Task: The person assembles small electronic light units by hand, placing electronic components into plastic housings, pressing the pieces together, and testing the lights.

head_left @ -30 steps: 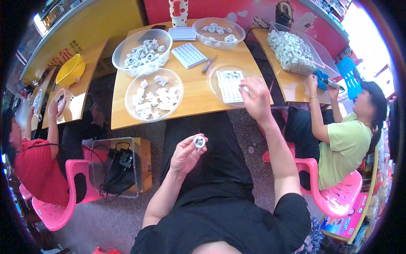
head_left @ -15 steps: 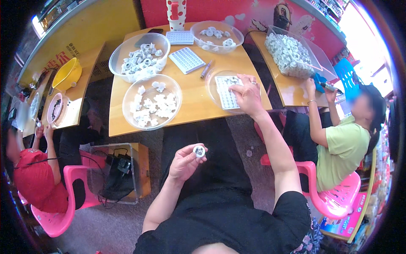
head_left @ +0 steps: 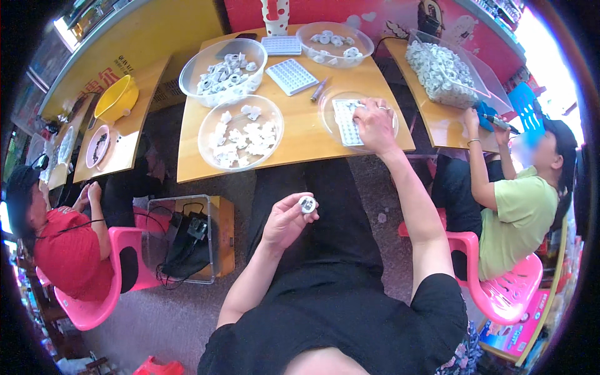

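Over my lap, my left hand (head_left: 288,222) is closed, pinching a small round white plastic part (head_left: 307,204) with dark and metallic pieces showing on its face. On the right side of the table, my right hand (head_left: 377,125) bends its fingers down at the edge of a white gridded tray (head_left: 347,128). Its fingertips are drawn together, and whatever they pinch is too small to make out. That tray lies in a shallow clear round dish (head_left: 328,107), with small pieces near its top end.
Clear bowls of white parts stand at left, a large one (head_left: 186,84) behind a shallower one (head_left: 205,147). Farther back are another bowl (head_left: 304,45), gridded trays (head_left: 292,77), a pen-like tool (head_left: 319,89) and a dotted cup (head_left: 275,17). Co-workers sit left (head_left: 75,250) and right (head_left: 519,206).
My right hand's fingers have drawn together at the tray's right edge. My left hand still holds the round part. The whole view has shifted slightly; the left co-worker's hands have come lower.
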Demonstrator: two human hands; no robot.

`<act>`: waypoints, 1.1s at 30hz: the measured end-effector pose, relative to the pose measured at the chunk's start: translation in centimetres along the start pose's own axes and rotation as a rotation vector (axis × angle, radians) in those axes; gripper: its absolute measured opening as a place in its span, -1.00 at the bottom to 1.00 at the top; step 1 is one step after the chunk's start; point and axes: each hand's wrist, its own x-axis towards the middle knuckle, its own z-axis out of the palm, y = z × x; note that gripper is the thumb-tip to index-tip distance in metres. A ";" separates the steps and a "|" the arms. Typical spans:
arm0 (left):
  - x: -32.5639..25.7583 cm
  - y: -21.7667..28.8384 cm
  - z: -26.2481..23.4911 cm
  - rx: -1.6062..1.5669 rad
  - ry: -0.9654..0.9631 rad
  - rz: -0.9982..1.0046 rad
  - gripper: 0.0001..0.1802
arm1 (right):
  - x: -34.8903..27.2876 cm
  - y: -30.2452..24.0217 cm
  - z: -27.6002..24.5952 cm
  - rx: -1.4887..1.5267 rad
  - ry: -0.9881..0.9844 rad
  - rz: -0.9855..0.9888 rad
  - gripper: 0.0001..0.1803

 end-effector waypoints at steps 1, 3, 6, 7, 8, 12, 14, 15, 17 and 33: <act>0.0 0.0 0.0 0.000 0.001 -0.007 -0.65 | -0.1 -0.1 0.0 0.000 0.006 -0.001 -0.90; 0.1 0.0 0.1 -0.001 -0.006 -0.018 -0.65 | -0.4 -0.1 -0.1 -0.008 0.015 0.002 -0.89; -0.3 0.1 -0.1 0.010 0.014 -0.008 -0.65 | -0.5 -0.2 0.2 0.094 0.023 -0.009 -0.83; -0.3 0.1 -0.2 0.010 0.012 -0.011 -0.65 | -0.5 -0.3 0.2 0.092 0.024 -0.006 -0.83; -0.2 0.0 -0.2 0.008 0.007 -0.008 -0.65 | -0.4 -0.3 0.0 0.096 0.011 -0.008 -0.83; -0.4 0.0 0.0 0.053 0.038 -0.002 -0.60 | -0.1 -0.7 -0.9 0.091 -0.050 0.012 -0.87; -0.3 -0.1 -0.1 0.024 0.021 -0.007 -0.62 | -0.5 -1.1 -1.4 0.087 -0.026 -0.009 -0.90; 0.0 -0.2 -0.2 -0.004 -0.008 -0.011 -0.64 | -0.9 -1.4 -2.0 0.178 0.012 -0.062 -0.90; -0.2 -0.1 -0.4 -0.008 0.001 -0.008 -0.65 | -1.8 -3.6 -3.9 0.457 0.036 -0.147 -0.88; -0.3 -0.3 -0.5 0.016 0.021 0.054 -0.65 | -11.9 -14.5 -3.6 0.813 0.068 -0.043 -0.84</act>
